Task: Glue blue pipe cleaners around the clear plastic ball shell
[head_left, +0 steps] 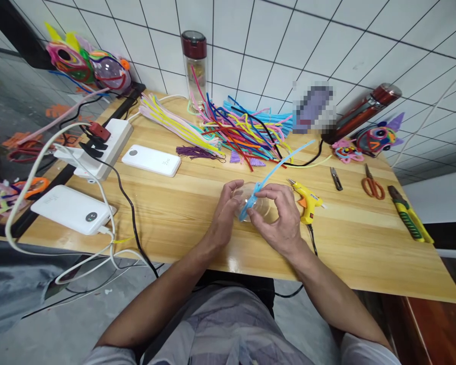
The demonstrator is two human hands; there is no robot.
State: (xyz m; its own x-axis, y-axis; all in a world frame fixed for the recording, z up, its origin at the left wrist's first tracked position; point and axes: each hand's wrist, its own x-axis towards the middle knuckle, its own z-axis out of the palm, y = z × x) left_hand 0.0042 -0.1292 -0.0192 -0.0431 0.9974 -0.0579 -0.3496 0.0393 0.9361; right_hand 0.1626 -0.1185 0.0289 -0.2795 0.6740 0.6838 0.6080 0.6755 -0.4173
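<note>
Near the table's front middle, my left hand [225, 213] is closed around the side of a clear plastic ball [266, 207]. A light-blue pipe cleaner [285, 163] lies across the ball, bent or coiled on its surface, with one long end sticking up to the right. Thumb and fingers of my right hand [279, 215] pinch this pipe cleaner against the ball. My hands partly cover the ball, so its full shape is hidden. Just right of my right hand lies a yellow hot glue gun [307, 202], its nozzle toward the back left.
Behind my hands spreads a pile of colourful pipe cleaners [243, 126]. White power banks [151, 160] and a power strip [110, 147] with trailing cables occupy the left. Scissors [373, 187], thread snips [336, 179] and a green-yellow tool [408, 215] lie right. A glass bottle [195, 66] stands behind.
</note>
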